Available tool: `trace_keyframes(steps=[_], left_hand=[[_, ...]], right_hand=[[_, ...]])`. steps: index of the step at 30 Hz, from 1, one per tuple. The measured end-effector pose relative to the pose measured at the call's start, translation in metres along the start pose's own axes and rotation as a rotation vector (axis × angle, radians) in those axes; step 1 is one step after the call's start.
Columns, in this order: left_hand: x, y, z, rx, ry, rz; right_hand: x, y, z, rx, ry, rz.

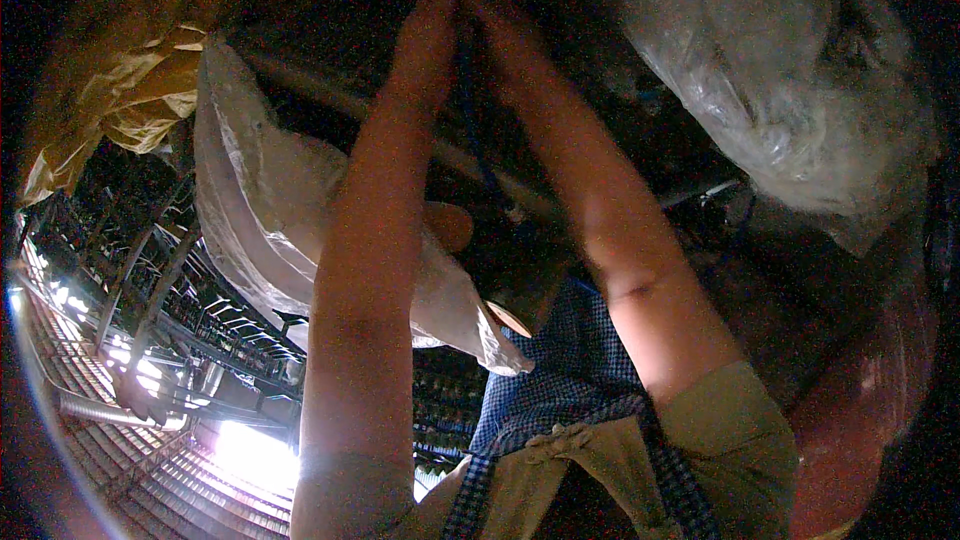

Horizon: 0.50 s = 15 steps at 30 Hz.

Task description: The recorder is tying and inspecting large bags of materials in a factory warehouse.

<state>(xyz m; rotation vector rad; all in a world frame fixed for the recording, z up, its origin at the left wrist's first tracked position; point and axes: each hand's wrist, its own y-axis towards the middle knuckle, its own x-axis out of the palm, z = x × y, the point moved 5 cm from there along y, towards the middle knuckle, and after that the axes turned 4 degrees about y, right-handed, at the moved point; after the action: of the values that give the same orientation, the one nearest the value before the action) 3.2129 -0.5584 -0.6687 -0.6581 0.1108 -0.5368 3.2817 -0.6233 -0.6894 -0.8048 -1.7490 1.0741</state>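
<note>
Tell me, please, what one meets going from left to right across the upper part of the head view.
Crumpled yellow sheet, whitish sheet, left hand, right hand, translucent plastic sheeting.

Wearer's kit: tan-khaki top [540, 480], short sleeves, plain cloth. Right sleeve [725, 430] reads olive-khaki, wide cut, soft folds, hem above the elbow. Left sleeve [352, 495] sits in shadow, looks duller brown; hem hard to make out. Over the top: apron [570, 355], small check, blue + near-black, rumpled across the chest. 2 straps in the same check, left strap [470, 500] and right strap [680, 480], 1 each side of the neck opening. 1 lumpy, knot-like fastening [560, 443] in tan cloth at the front. Forearms bare, 1 crease line at the right elbow [637, 290]. Left hand [430, 25] and right hand [508, 30] bare; dark and blurred, finger detail lost.
</note>
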Motion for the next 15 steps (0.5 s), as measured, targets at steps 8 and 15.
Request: trace_keyframes(steps=[8,15], left_hand=[[-0.030,-0.017,0.050,0.248,0.700,0.117],[-0.030,-0.008,0.064,0.197,0.815,0.059]], right_hand=[[-0.008,0.002,-0.027,-0.722,-0.892,-0.418],[-0.018,0.008,-0.019,-0.104,-0.249,-0.465]])
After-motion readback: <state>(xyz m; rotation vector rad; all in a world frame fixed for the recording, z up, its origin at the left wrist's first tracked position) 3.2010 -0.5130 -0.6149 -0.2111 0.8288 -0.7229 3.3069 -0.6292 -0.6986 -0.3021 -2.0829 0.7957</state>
